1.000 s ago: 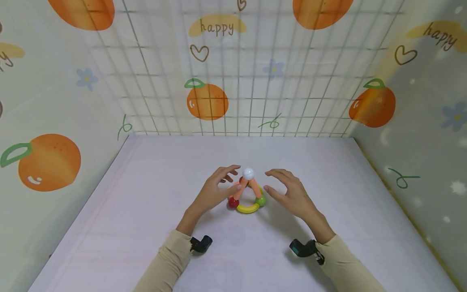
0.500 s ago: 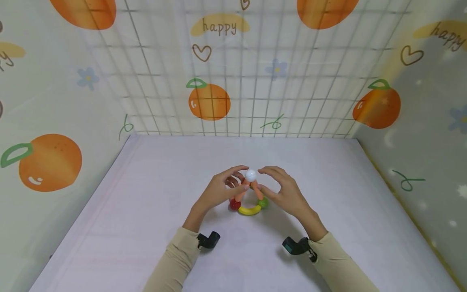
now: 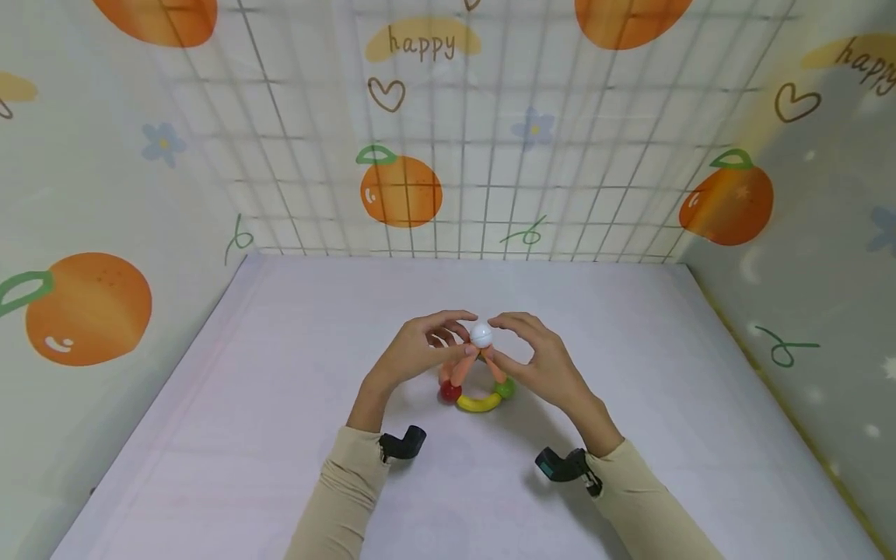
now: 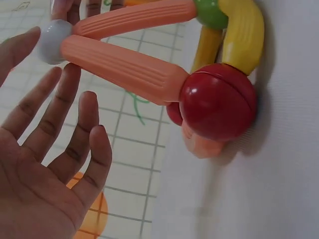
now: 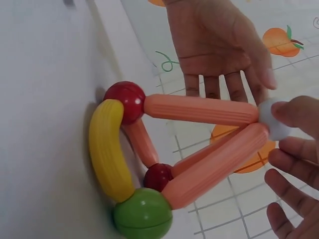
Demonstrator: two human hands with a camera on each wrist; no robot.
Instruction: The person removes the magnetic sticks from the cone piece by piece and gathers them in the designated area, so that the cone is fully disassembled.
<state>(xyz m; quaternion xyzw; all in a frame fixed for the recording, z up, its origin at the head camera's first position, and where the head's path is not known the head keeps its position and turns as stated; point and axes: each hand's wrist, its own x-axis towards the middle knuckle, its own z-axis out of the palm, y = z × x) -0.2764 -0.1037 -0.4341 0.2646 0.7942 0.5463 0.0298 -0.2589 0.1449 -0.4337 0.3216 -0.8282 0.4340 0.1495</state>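
A small pyramid of toy building rods and balls stands on the table. Its white ball (image 3: 481, 335) forms the top, where salmon rods (image 5: 202, 109) meet. At the base are a red ball (image 4: 218, 102), a green ball (image 5: 143, 214), another red ball (image 5: 158, 177) and a curved yellow rod (image 5: 107, 149). My left hand (image 3: 413, 346) surrounds the white ball from the left, thumb and fingertips right at its edge, other fingers loosely spread. From the right, my right hand (image 3: 553, 365) does likewise; its thumb (image 5: 294, 112) overlaps the ball in the right wrist view.
Under the pyramid is a table with a pale cover (image 3: 280, 435). Patterned curtains with orange prints (image 3: 401, 191) enclose its back and sides, with a wire grid (image 3: 574, 187) showing at the back. A black wrist camera (image 3: 404, 443) sits on each wrist.
Both hands have moved inward from either side, bringing thumbs and fingertips up to the white ball. The pyramid stays standing in place.
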